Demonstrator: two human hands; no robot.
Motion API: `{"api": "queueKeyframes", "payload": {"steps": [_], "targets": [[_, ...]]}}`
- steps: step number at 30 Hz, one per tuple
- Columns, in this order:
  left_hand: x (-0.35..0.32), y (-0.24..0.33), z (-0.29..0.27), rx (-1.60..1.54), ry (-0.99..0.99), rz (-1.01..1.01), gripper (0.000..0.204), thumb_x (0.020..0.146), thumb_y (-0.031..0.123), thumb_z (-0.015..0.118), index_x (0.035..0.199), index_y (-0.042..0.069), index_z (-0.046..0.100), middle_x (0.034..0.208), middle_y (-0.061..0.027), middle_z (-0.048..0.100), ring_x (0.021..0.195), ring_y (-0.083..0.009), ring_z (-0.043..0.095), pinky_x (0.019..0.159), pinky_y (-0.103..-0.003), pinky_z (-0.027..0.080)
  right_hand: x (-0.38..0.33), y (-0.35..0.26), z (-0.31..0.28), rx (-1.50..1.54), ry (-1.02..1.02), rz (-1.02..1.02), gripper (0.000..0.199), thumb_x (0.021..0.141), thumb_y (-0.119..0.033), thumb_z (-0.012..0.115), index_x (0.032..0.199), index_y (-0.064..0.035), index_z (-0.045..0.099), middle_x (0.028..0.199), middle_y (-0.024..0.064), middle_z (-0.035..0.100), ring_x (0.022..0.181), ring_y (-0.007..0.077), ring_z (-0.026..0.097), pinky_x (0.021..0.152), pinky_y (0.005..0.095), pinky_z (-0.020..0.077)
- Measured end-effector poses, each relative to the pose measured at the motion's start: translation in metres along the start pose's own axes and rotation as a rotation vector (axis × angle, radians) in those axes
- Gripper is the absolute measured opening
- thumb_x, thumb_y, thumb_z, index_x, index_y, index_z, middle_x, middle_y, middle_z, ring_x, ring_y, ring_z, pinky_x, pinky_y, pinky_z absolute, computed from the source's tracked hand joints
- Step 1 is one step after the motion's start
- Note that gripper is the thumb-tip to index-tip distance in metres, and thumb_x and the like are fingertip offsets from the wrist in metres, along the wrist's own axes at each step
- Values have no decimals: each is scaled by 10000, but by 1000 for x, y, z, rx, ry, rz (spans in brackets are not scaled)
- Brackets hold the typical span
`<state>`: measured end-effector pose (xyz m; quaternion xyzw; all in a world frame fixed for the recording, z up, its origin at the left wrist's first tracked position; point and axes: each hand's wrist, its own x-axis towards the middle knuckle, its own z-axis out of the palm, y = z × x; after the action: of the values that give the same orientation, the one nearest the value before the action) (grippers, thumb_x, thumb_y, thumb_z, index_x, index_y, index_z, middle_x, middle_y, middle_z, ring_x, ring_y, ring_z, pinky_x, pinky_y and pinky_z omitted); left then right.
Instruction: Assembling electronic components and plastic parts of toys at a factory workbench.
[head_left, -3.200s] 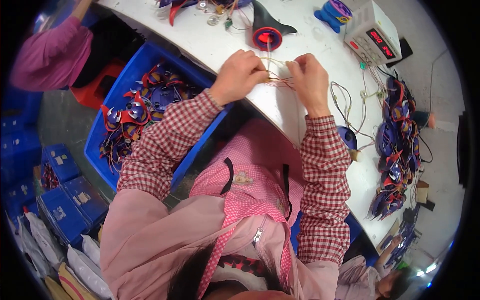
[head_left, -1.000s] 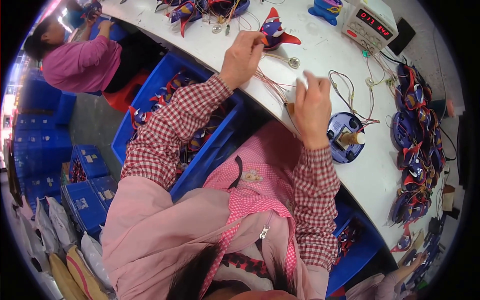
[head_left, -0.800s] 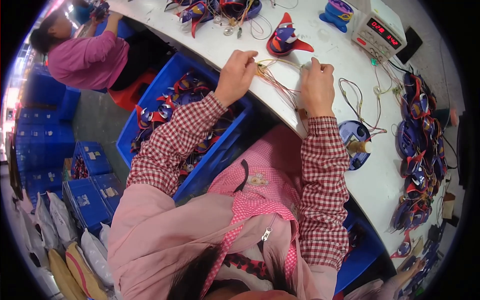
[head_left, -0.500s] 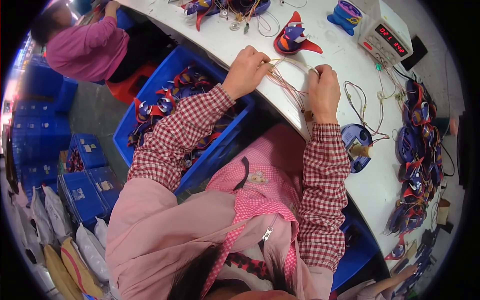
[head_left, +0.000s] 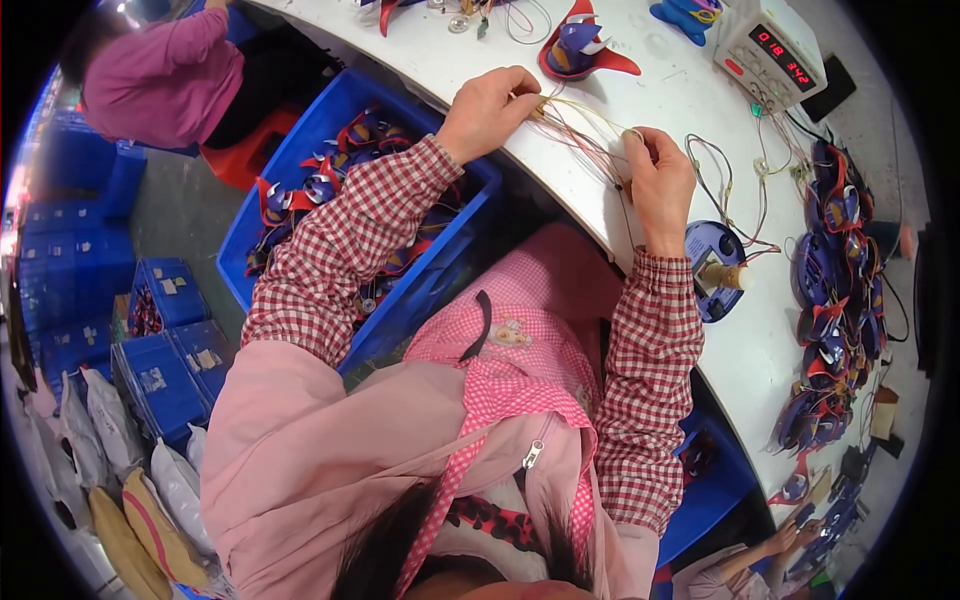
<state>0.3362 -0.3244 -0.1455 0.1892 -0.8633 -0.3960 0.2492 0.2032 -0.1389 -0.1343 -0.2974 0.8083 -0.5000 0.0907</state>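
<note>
My left hand (head_left: 490, 112) pinches one end of a bundle of thin coloured wires (head_left: 578, 142) over the table's near edge. To its right, my right hand (head_left: 660, 185) holds a pale yellowish wire from the bundle between thumb and fingertips, so it spans the gap between both hands. Other reddish and brown strands hang loosely below that wire. Close by my right wrist lies a round dark-blue shell (head_left: 712, 245) with a tan spool-like piece on it. Beyond the wires sits a purple toy figure (head_left: 575, 52) with red wing-like parts.
A white power supply (head_left: 768, 55) with a red display stands at the back right. Toy parts with wires (head_left: 840, 300) are heaped along the table's right side. Left of the table is a blue bin (head_left: 235, 255) of similar parts. A person in purple (head_left: 155, 85) sits beyond it.
My right hand has shifted slightly right and its fingers have changed position on the wire. My left hand has risen a little in view; the wire between them stretches straighter. The view has shifted slightly.
</note>
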Motion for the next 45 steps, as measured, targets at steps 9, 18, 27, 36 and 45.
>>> {"api": "queueKeyframes", "payload": {"steps": [9,18,27,36,45], "targets": [[2,-6,4,52,11,31,232,861,133,623,1048,-5,617,830,-60,655,779,-91,612,704,-225,492,-5,2,-8,26,-68,92,261,849,-179,597,1021,13,636,870,150,657,740,243,626,691,327,491],[-6,-1,4,159,151,100,290,821,149,668,1069,9,617,919,-80,555,708,-122,576,672,-235,487,-39,-19,-35,-411,-131,-215,186,843,-126,588,990,-19,627,890,181,588,802,338,600,693,404,487],[-68,64,28,-69,256,149,279,819,122,669,1059,8,582,844,-52,529,668,-100,541,609,-204,450,-45,-9,-17,-419,-114,-249,183,829,-111,615,967,0,571,861,162,583,745,311,598,647,397,488],[-58,92,59,-1022,-210,-511,211,949,244,512,888,45,549,671,19,504,509,-46,502,414,-156,363,-50,-28,-32,438,-156,125,113,883,-99,619,918,-5,566,768,11,577,615,71,525,570,222,453],[-54,87,63,-993,-236,-506,266,957,290,495,795,80,511,621,28,482,436,-35,447,370,-149,310,-68,-20,-39,123,-39,-228,100,872,-43,609,958,3,589,806,26,599,698,83,572,629,217,467]]}}
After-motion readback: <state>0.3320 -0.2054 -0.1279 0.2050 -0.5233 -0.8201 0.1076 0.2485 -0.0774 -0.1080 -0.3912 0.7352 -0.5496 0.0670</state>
